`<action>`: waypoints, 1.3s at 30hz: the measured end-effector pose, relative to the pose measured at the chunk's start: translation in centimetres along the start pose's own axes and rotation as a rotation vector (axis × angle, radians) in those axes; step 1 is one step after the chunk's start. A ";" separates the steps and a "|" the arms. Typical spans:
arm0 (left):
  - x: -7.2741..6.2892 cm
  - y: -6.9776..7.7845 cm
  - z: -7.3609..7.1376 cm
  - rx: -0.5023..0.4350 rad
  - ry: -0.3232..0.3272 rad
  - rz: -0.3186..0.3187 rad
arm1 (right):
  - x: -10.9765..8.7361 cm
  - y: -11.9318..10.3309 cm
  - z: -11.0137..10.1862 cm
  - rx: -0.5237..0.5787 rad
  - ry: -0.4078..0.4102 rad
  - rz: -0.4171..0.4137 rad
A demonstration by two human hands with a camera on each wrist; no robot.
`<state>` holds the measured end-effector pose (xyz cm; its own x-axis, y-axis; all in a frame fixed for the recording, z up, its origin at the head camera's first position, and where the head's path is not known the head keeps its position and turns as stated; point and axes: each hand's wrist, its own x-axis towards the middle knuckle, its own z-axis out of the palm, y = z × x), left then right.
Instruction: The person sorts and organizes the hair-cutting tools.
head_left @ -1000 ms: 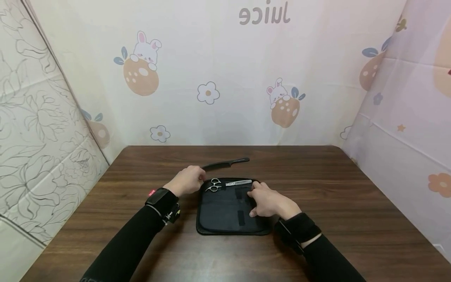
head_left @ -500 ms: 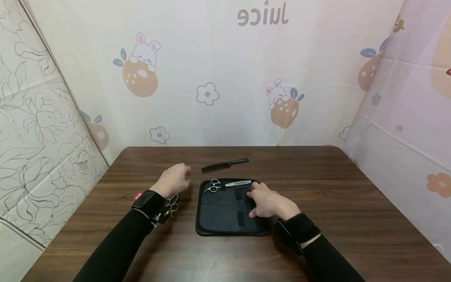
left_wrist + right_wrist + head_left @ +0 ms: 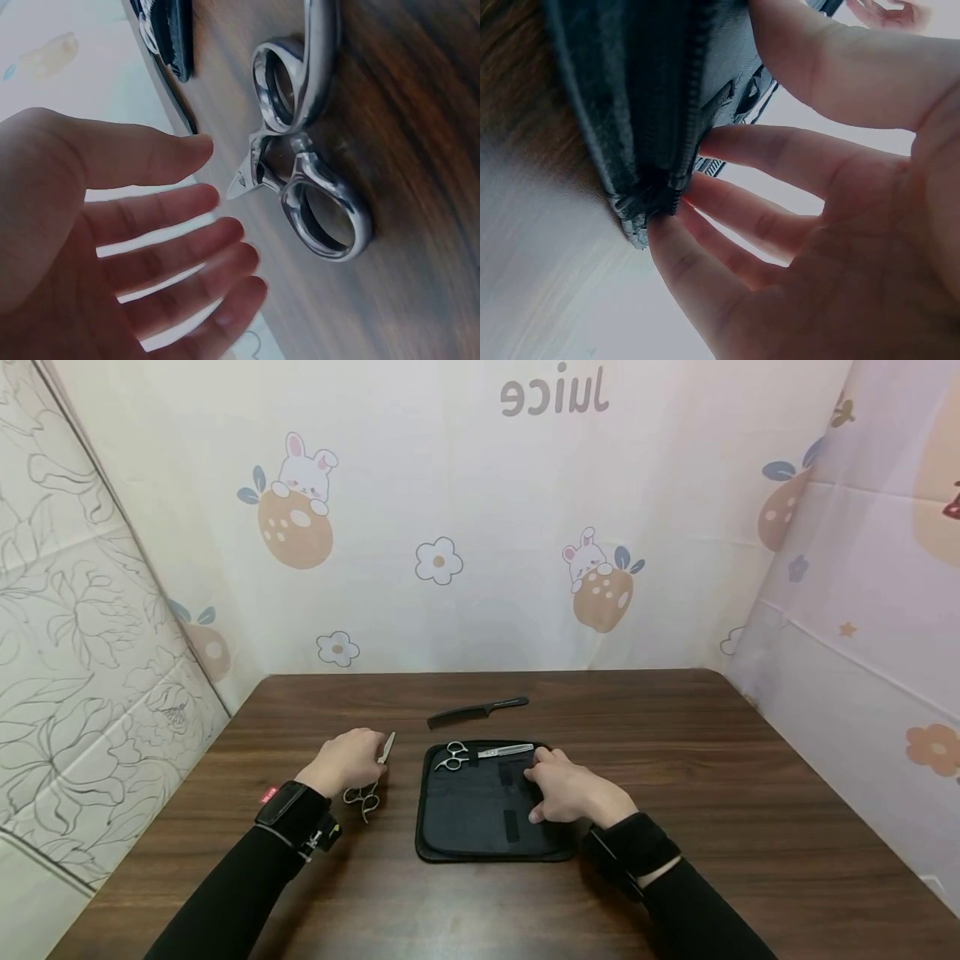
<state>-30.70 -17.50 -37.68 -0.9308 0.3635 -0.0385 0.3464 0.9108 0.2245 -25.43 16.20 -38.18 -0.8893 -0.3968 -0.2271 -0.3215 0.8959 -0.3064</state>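
Bare tabletop (image 3: 401, 814) between loose scissors (image 3: 307, 112) and case (image 3: 465, 818), comb (image 3: 478, 711) beyond.

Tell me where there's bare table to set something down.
Widest: the table right of the right hand. Also bare: the near strip between the sleeves, before the case. Crowded: the middle, with the comb behind the case and loose scissors by the left hand.
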 end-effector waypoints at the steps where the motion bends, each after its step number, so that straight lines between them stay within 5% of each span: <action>1: -0.2 0.1 0.0 0.005 -0.003 -0.010 | 0.0 0.0 0.0 0.001 0.000 -0.001; 16: -1.7 0.5 0.2 0.020 -0.124 -0.143 | 0.0 -0.1 0.1 0.000 -0.009 -0.006; 39: -1.0 -0.5 0.9 -0.116 -0.106 -0.122 | 0.0 -0.1 0.0 0.000 -0.013 0.001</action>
<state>-29.83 -18.16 -38.65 -0.9455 0.2760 -0.1728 0.2106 0.9230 0.3221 -25.40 16.08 -38.19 -0.8852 -0.3988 -0.2394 -0.3209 0.8962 -0.3063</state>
